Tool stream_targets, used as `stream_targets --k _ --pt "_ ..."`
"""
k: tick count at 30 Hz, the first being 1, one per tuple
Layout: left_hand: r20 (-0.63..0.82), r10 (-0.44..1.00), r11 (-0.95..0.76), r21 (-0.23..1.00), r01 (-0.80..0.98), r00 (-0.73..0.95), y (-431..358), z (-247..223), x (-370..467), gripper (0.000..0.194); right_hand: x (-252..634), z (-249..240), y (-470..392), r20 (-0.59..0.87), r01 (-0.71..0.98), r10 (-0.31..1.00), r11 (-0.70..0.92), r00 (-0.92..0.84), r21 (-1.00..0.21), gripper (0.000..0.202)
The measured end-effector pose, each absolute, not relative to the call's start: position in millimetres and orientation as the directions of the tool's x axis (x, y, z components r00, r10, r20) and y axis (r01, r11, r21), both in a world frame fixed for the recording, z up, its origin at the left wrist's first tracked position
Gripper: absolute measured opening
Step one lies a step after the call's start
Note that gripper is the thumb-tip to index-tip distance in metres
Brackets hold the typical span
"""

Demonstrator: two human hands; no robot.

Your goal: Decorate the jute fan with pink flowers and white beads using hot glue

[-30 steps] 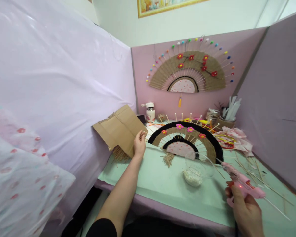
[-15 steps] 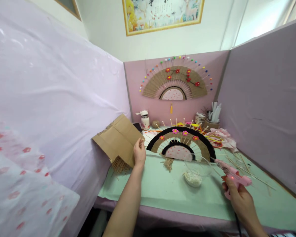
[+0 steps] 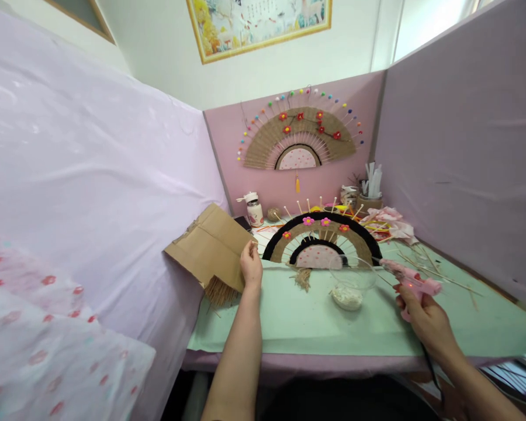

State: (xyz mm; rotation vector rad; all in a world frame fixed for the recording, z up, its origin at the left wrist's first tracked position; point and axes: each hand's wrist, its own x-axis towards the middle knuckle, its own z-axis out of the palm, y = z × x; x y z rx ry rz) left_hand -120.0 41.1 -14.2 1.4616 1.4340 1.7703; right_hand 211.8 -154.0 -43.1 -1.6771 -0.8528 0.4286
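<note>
Between the closed fingers of my left hand (image 3: 251,266) is a thin pale stick (image 3: 256,242), beside the left end of a black-edged fan (image 3: 360,242). The fan bears pink and red flowers and a row of sticks along its top. My right hand (image 3: 427,316) is wrapped round a pink glue gun (image 3: 409,280) with a small red light, its nozzle near the fan's right end. A clear bowl (image 3: 354,275) stands in front of the fan, by a mound of white material (image 3: 347,297).
A cardboard piece (image 3: 214,245) leans at the left over a bundle of thin brown sticks (image 3: 220,291). Behind are a white bottle (image 3: 254,211) and a twine ball (image 3: 273,214). Loose sticks (image 3: 447,277) lie right. A finished fan (image 3: 263,141) hangs on the pink panel.
The camera view has shifted, so the picture and wall fan sit further left and higher. Both hands keep their holds; the glue gun stays near the fan's right end.
</note>
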Motion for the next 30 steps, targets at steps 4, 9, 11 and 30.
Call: stream_targets --k 4,9,11,30 --pt "0.451 0.82 -0.367 0.887 0.281 -0.352 41.4 -14.1 -118.9 0.034 214.0 -45.1 -154.9 0.139 0.312 0.741 -0.099 0.656 -0.945 0.05" --pt "0.462 0.814 -0.374 0.88 0.292 -0.351 39.5 -11.7 -117.9 0.033 213.6 -46.2 -154.7 0.147 0.32 0.737 -0.099 0.66 -0.942 0.051" --pt "0.47 0.811 -0.378 0.876 0.299 -0.349 39.2 -11.1 -117.7 0.034 213.6 -46.4 -154.3 0.152 0.323 0.739 -0.094 0.657 -0.942 0.051" --pt "0.491 0.813 -0.39 0.859 0.333 -0.314 41.8 -15.7 -118.8 0.038 209.4 -39.1 -156.6 0.119 0.298 0.729 -0.121 0.674 -0.947 0.048"
